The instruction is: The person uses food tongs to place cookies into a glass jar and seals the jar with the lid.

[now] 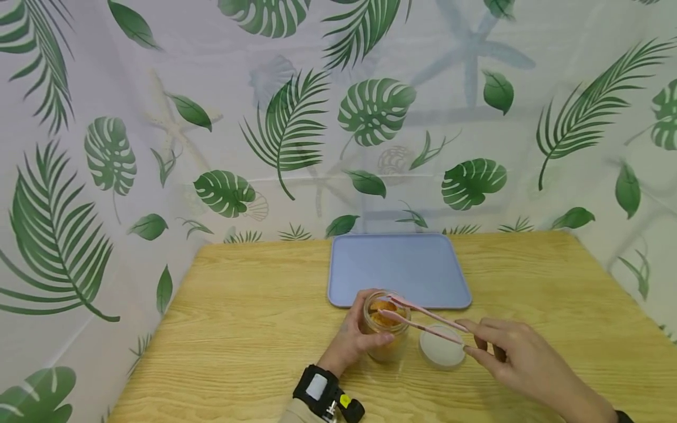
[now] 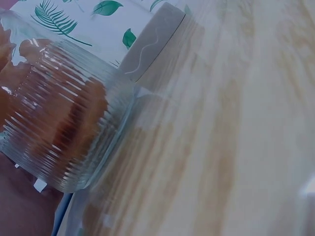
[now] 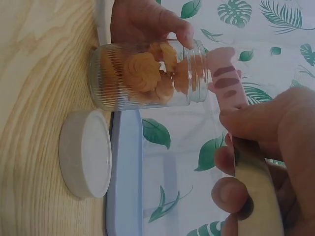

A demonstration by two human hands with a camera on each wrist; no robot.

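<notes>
My left hand (image 1: pixel 351 336) grips a ribbed glass jar (image 1: pixel 388 351) standing on the table, thumb across its near side. Swirled golden-brown cookies (image 3: pixel 141 71) show through the glass in the right wrist view. With my right hand (image 1: pixel 520 352) I hold pink tongs (image 1: pixel 433 316) by their arms, between thumb and fingers. The tong tips are at the jar's open mouth, over the cookies; whether they touch one I cannot tell. A white round lid (image 1: pixel 442 348) lies on the table just right of the jar, beneath the tongs.
Behind the jar lies a blue rectangular tray (image 1: pixel 396 267), its near edge close to the jar. The wood-grain table (image 1: pixel 238 329) is backed by a white leaf-print cloth (image 1: pixel 317 147) at the rear and sides.
</notes>
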